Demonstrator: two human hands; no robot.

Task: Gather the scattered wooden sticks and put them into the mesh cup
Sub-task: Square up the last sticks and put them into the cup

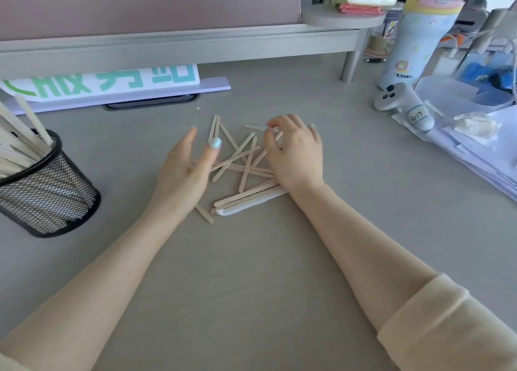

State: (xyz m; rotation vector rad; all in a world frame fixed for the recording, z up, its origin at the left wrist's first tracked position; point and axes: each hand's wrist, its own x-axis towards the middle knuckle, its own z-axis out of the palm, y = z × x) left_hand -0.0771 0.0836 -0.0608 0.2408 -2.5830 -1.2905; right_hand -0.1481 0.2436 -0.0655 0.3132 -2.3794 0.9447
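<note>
Progress: partly done, you had sticks left to gather | wooden sticks (246, 172): thin, pale, crisscrossed mid-desk between your hands | left hand (187, 169): spread, empty | right hand (293, 152): fingertips curled onto the pile, grip unclear | mesh cup (47, 191): far left, already holding sticks.

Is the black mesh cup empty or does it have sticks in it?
Not empty. The mesh cup already holds many wooden sticks poking above its rim.

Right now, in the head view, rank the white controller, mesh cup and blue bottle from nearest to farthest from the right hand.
From the right hand:
1. White controller, to its right.
2. Blue bottle, farther right, at the back.
3. Mesh cup, far left, beyond the left hand.
</note>
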